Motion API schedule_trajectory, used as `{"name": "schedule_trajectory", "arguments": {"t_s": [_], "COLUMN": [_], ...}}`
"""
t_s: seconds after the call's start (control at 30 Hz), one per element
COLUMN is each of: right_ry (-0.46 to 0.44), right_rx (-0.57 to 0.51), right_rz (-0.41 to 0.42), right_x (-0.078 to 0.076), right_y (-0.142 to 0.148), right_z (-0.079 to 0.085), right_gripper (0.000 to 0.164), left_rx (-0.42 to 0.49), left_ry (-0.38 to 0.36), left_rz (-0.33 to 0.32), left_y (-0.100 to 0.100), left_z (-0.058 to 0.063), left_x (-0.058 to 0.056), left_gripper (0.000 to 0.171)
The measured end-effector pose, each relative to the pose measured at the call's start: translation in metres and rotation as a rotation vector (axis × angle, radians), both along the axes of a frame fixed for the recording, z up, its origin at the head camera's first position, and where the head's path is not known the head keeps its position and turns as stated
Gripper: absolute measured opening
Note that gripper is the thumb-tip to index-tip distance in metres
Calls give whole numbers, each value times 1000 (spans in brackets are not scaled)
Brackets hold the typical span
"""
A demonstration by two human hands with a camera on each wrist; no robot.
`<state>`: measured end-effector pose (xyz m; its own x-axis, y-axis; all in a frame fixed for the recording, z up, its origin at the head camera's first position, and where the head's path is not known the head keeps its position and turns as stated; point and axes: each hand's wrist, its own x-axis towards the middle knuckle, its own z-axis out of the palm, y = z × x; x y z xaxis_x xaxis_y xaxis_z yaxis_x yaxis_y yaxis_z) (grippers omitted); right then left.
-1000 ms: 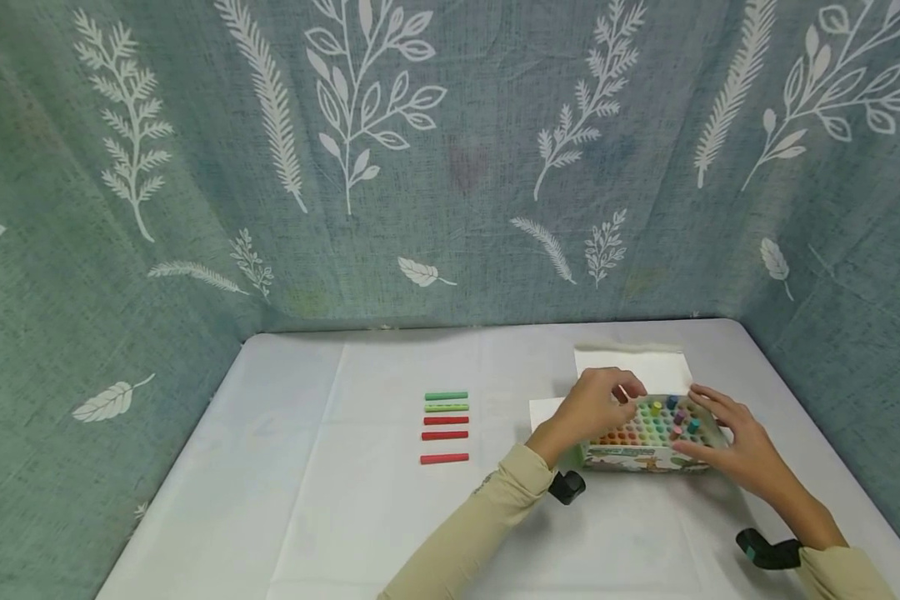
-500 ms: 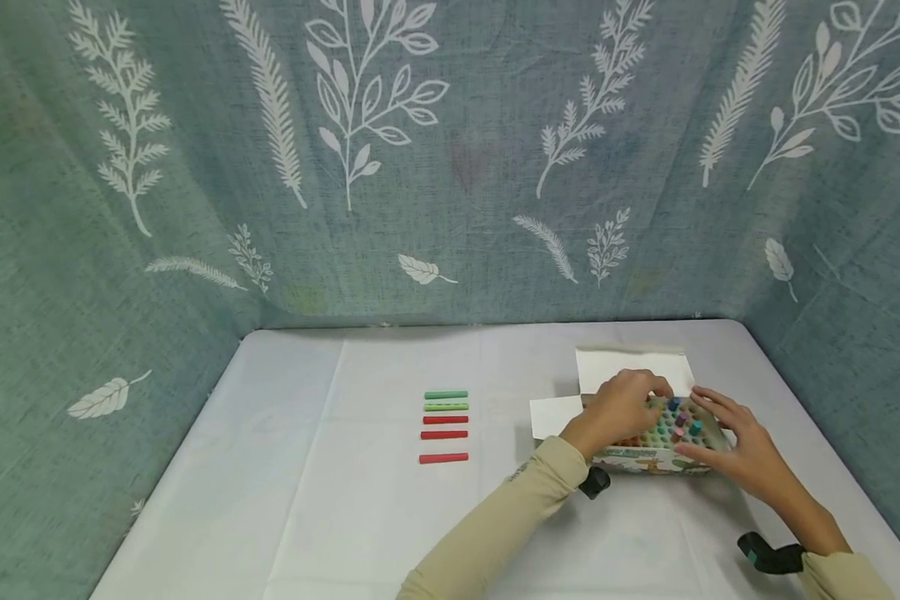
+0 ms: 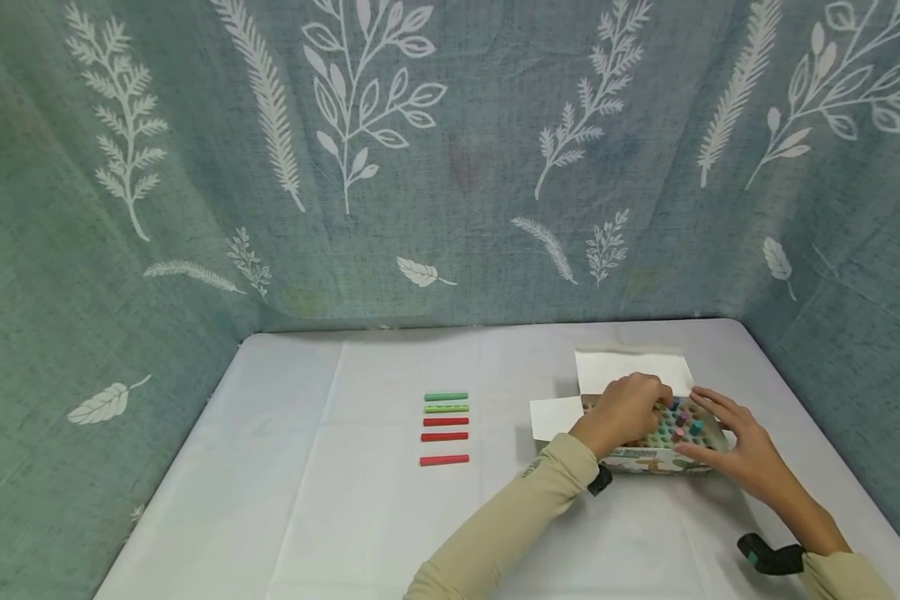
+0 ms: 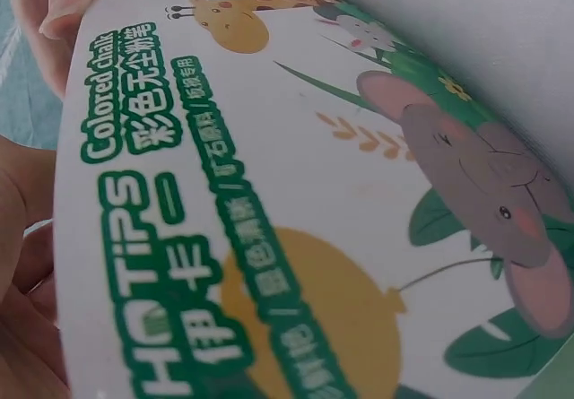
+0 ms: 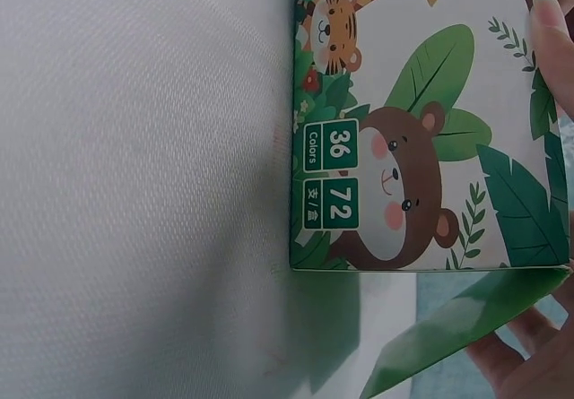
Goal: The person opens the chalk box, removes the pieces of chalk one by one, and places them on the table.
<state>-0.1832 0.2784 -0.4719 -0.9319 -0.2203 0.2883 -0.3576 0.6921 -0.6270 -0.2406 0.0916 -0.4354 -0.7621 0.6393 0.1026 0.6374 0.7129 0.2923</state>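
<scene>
An open chalk box [image 3: 648, 461] with colorful sticks standing in rows sits at the right of the table. My left hand [image 3: 630, 408] reaches over it, thumb and fingers curled down onto the yellow chalk, which the hand hides. Beside those fingers a teal chalk [image 3: 696, 427] and a purple chalk [image 3: 681, 418] stick up above the rest. My right hand [image 3: 746, 446] grips the box's right end, its thumb [image 5: 552, 45] at the printed front's top edge and its fingers at the back corner. In the left wrist view, my left hand's curled fingers show behind the printed front.
Left of the box lie a green chalk [image 3: 446, 397], a light green chalk [image 3: 446, 409] and several red sticks [image 3: 445, 437], roughly parallel on the white cloth [image 3: 375, 517]. The box's white lid [image 3: 633, 371] lies folded back, and a side flap [image 3: 555, 418] spreads left.
My left hand has moved right over the box, covering the yellow chalk, and for the last half second has stayed nearly there. My right hand keeps its hold on the box.
</scene>
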Motion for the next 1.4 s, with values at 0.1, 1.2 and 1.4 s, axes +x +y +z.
{"name": "schedule_trajectory", "arguments": {"t_s": [0.1,1.2,1.4], "right_ry": [8,-50,-60], "right_rx": [-2,-47,-42], "right_rz": [1,10,-4], "right_x": [0,1,3], "right_y": [0,-1,-1], "right_z": [-1,-2,-1], "right_gripper": [80,83,83], "left_rx": [-12,263,428], "left_ry": [6,-32,-11], "left_rz": [3,-139,-107], "left_y": [0,-22,-34], "left_z": [1,27,39], "left_x": [-1,-12,-14], "left_gripper": [26,19,17]}}
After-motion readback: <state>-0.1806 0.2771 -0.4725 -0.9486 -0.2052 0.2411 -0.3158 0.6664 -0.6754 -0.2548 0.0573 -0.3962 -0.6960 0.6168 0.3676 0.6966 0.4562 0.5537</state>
